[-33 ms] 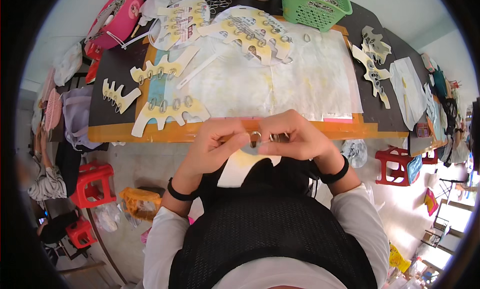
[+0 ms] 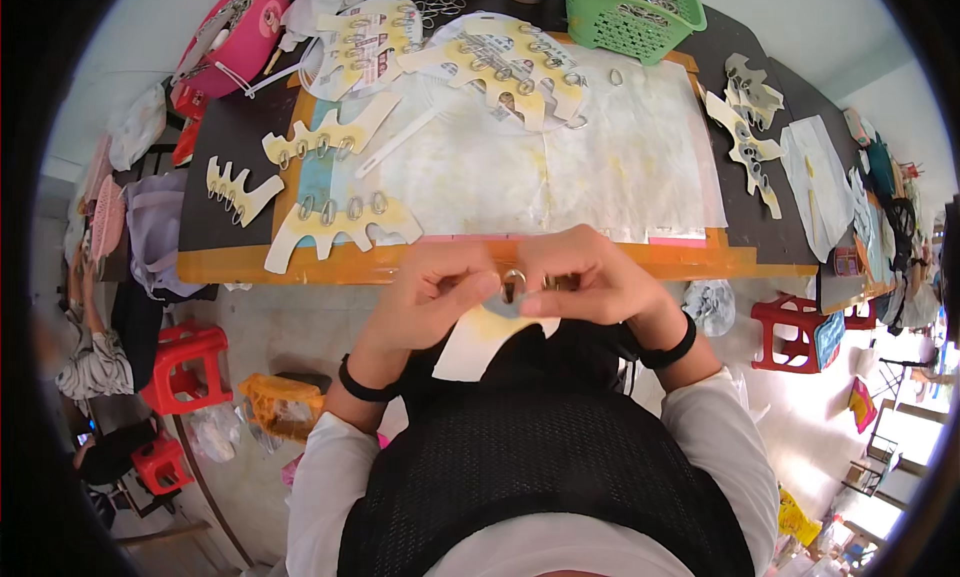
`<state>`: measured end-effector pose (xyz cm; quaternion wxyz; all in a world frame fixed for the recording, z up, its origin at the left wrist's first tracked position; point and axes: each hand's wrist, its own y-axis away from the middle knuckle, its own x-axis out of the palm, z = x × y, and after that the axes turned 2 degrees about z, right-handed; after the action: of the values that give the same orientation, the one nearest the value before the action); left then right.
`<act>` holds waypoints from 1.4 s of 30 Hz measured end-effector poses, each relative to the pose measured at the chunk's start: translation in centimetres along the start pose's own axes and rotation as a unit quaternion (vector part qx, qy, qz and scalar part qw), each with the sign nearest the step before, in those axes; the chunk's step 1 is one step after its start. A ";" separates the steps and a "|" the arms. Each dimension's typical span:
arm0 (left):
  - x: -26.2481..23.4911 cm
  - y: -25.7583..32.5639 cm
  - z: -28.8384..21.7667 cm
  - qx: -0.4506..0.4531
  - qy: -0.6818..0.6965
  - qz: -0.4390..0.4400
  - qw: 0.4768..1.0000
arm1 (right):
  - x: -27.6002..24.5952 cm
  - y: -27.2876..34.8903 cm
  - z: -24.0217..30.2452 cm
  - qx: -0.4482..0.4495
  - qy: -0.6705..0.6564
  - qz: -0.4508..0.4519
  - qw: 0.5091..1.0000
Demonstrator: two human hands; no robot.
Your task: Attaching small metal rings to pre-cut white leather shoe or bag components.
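My left hand point(image 2: 430, 292) and my right hand point(image 2: 590, 277) meet just below the table's front edge point(image 2: 300, 267). Together they pinch a small metal ring clip point(image 2: 513, 280) onto a cream cardboard cutout point(image 2: 480, 342) that hangs down over my lap. Both thumbs and forefingers close on the ring and the card's top edge. A similar cutout with several rings point(image 2: 335, 222) lies on the table to the upper left of my left hand.
More ring-loaded cutouts point(image 2: 500, 62) lie at the back of the table, others at the right point(image 2: 745, 127). A green basket point(image 2: 635, 12) of rings stands at the back, a pink basket point(image 2: 235, 32) at the back left. Red stools point(image 2: 180, 367) point(image 2: 795, 327) flank me.
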<state>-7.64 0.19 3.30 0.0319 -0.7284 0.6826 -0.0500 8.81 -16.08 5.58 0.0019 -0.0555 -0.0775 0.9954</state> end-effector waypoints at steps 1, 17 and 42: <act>0.6 0.3 0.4 0.000 -0.001 -0.002 1.000 | 0.3 0.1 -0.7 -0.089 -0.034 0.013 0.995; 2.2 0.5 1.9 0.122 0.101 -0.089 0.983 | 1.3 -0.1 -2.4 -0.099 -0.073 -0.033 0.992; 6.8 -0.3 4.6 0.039 0.246 -0.209 0.946 | 0.8 -1.0 -2.0 0.100 -0.066 -0.183 0.976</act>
<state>-6.38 -6.65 -1.03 -0.1201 -0.8179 0.4991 -0.2598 8.23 -14.75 3.69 0.1839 0.0262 0.0133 0.9825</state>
